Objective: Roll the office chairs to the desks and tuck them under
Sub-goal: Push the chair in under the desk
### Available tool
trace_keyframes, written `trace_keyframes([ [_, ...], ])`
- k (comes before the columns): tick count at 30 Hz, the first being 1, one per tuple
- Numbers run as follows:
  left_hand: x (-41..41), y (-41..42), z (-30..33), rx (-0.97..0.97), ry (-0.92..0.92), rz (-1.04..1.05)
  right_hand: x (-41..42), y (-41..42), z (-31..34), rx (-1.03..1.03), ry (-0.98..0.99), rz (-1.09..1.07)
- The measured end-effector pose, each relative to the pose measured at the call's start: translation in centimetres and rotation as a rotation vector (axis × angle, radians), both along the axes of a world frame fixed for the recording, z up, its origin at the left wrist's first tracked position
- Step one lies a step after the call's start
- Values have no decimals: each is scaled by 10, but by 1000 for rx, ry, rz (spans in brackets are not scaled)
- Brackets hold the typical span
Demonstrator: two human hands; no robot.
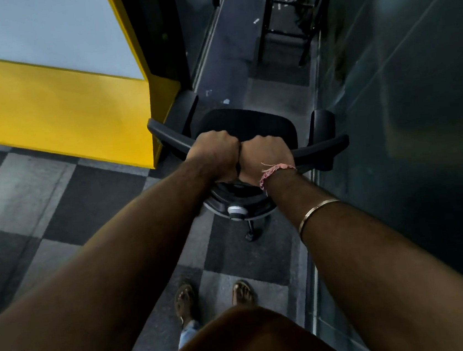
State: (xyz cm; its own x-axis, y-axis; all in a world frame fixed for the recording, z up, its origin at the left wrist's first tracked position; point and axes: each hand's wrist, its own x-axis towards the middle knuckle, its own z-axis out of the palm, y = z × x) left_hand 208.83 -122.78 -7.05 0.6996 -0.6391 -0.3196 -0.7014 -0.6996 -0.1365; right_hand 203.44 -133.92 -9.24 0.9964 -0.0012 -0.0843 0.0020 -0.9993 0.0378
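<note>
- Both hands are clenched on the top edge of a black office chair point(248, 127) in the middle of the frame, fists side by side and touching.
- The left hand point(213, 155) wraps the backrest rim just left of centre; the right hand point(265, 157) grips it just right of centre, fingers curled over the far side and out of sight.
- A pink frayed thread band point(276, 171) circles the right wrist, and a thin gold bangle point(314, 213) sits further down that forearm.
- The chair faces away from the person, its seat showing dark beyond the fists, with one armrest point(185, 108) close to the yellow panel at left and the other armrest point(323, 121) toward the right.
- Below the hands, a round grey knob point(236, 212) shows on the back of the chair, and one caster point(250, 235) rests on the floor.
- A yellow-edged partition point(52, 106) with a pale face fills the upper left of the frame; the chair's left side is just beside its corner.
- A dark glass wall point(417, 96) runs down the right side of the frame.
- The floor point(54, 201) is carpeted in grey and dark checks; two sandalled feet point(185, 299) stand on it at the bottom centre.
- Dark metal legs point(279, 25) of some furniture stand in the top centre, well apart from the chair.
</note>
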Motion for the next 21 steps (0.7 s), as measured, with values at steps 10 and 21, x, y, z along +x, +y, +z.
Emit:
trace_keyframes([
  [10,-41,27,-1,27,6,59,-38,28,1,24,-28,44],
  [21,-144,146,-2,1,-6,83,-133,144,2,-35,6,97],
])
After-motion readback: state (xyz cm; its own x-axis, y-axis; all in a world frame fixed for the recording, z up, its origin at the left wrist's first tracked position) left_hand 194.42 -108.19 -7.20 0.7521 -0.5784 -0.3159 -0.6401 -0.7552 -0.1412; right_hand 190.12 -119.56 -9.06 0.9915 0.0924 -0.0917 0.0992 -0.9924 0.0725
